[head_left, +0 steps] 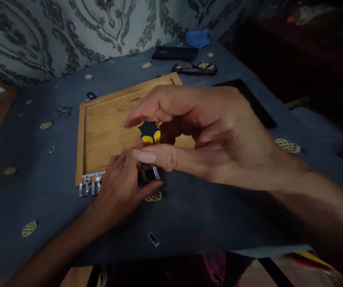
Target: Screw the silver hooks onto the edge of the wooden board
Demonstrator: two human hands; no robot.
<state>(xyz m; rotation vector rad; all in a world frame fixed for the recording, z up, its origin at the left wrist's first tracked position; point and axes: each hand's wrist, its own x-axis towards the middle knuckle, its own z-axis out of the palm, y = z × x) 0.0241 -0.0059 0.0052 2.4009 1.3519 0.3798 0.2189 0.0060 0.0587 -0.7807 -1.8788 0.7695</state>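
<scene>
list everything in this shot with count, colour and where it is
wooden board: one, light brown, mid-table
metal hooks: at least two, silver, board's near edge; exact count hidden
handle: one, black and yellow, over the board's near part
loop piece: one, dark, board's far edge
eyeglasses: one pair, dark-framed, beyond the board
case: one, black, behind the eyeglasses
cloth: one, blue, table's far end
flat slab: one, black, right of board
tablecloth: one, dark blue-grey, yellow pineapple prints, on table
curtain: one, pale with dark pattern, behind table
left hand: one, bare, by the hooks
right hand: one, bare, open, nearest camera
</scene>
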